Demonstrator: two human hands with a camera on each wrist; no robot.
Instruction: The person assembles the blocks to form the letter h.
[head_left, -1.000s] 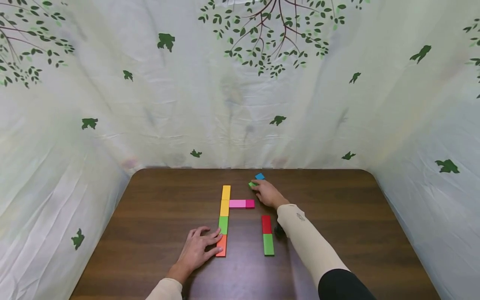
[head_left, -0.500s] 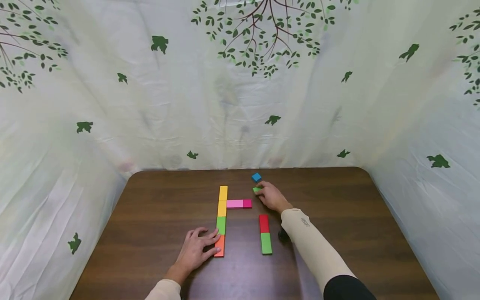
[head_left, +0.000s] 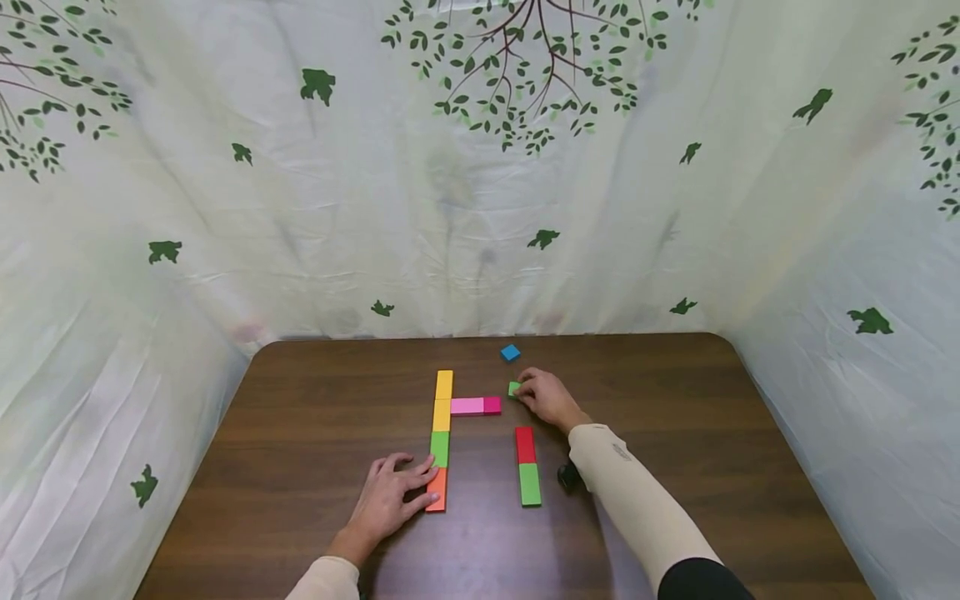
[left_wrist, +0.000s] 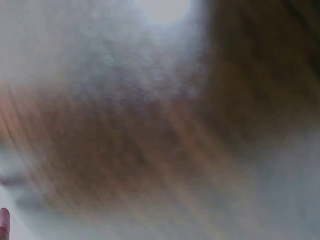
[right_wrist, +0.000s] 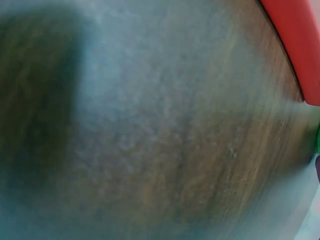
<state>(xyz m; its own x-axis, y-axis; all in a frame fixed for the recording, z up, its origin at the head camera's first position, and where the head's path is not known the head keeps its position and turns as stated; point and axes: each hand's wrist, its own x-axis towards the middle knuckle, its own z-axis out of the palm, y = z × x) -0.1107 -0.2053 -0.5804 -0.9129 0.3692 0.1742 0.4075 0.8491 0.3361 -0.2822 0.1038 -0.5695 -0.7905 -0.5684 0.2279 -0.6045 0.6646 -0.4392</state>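
In the head view my right hand (head_left: 551,398) pinches a small green block (head_left: 513,389) between thumb and fingers, with much of the block hidden. It lies just beyond and right of the magenta block (head_left: 492,406), which ends a short arm begun by a pink block (head_left: 467,407). My left hand (head_left: 392,502) rests beside an upright column, its fingertips touching the orange block (head_left: 437,498) and reaching the larger green block (head_left: 439,448). Farther up this column are two yellow blocks (head_left: 442,414). A red block (head_left: 525,445) joins another green block (head_left: 530,485) on the right.
A blue block (head_left: 510,352) lies alone near the far edge of the brown wooden table (head_left: 315,417). A leaf-patterned white curtain (head_left: 450,208) surrounds the table's back and sides. Both wrist views mostly show blurred tabletop; a red block (right_wrist: 295,45) crosses the right one's corner.
My right hand has drawn the small green block nearer and turned it straighter, away from the blue one. The left hand has stayed by the orange block. The head view has shifted slightly.
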